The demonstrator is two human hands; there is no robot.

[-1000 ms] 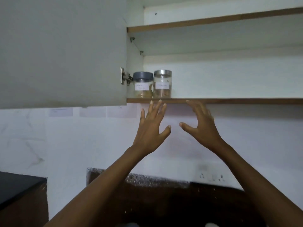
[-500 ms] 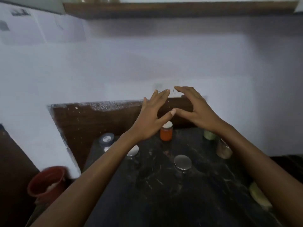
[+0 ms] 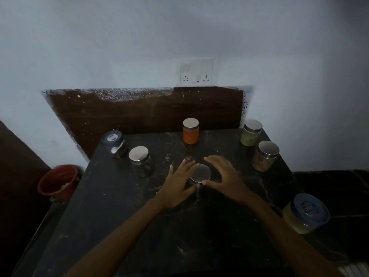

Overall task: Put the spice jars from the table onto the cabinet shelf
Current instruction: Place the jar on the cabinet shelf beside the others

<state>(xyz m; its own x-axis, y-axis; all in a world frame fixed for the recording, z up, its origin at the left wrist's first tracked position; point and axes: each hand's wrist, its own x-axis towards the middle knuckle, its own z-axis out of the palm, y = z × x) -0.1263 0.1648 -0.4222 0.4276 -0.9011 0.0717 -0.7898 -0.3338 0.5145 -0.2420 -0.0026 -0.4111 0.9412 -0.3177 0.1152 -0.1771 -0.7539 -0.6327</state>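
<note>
Head view: two hands are flanking a steel-lidded jar (image 3: pixel 200 172) standing at the middle of the black table (image 3: pixel 129 226).
Left hand (image 3: pixel 179 183) and right hand (image 3: pixel 224 174) are bracketing it with fingers spread and uncurled; whether either is touching the jar cannot be told. An orange-filled jar (image 3: pixel 190 134) is standing behind, well apart; a red bucket (image 3: pixel 59 180) is sitting left of the table.

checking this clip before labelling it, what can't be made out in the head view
Head view:
Middle jar: body and contents mostly hidden by the left hand and right hand; only its lid shows clearly.
Grip: fingers blurred, so cannot tell whether either hand holds it.
Cabinet shelf: outside the frame.
White object: cut off by the bottom right corner.
</note>
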